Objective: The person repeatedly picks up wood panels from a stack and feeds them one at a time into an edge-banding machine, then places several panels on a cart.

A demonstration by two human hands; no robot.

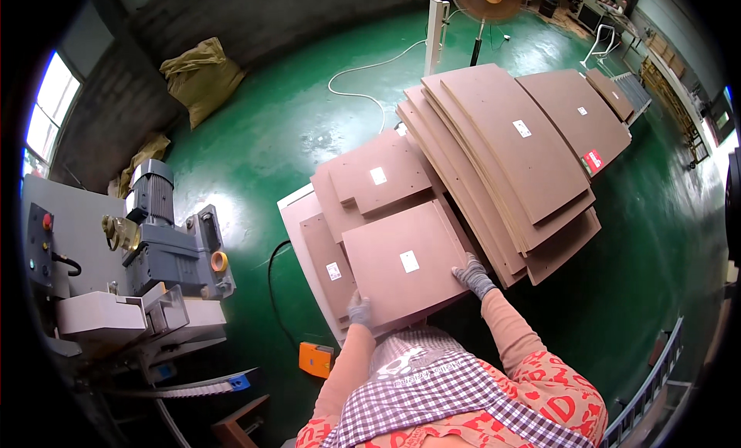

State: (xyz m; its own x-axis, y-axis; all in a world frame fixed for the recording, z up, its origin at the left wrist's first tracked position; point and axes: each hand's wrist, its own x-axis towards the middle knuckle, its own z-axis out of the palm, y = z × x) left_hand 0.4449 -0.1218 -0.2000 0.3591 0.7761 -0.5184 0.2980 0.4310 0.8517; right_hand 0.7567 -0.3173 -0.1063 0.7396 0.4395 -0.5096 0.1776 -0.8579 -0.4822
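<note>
A squarish brown board (382,267) with a white label (409,262) lies in front of me on top of a stack. My left hand (360,310), in a grey glove, grips its near left corner. At the right edge, close to the near corner, my right hand (474,277) is closed on the same board, also gloved. The undersides of both grips are hidden. Just beyond lies a notched brown board (394,166) with its own label, and to the left a narrow labelled board (320,251).
Larger stacked boards (532,155) rise to the right, with another board (575,112) bearing a red tag beyond. A grey motor machine (166,247) stands at the left. An orange box (316,360) sits near my left arm. A white cable (355,93) crosses the green floor.
</note>
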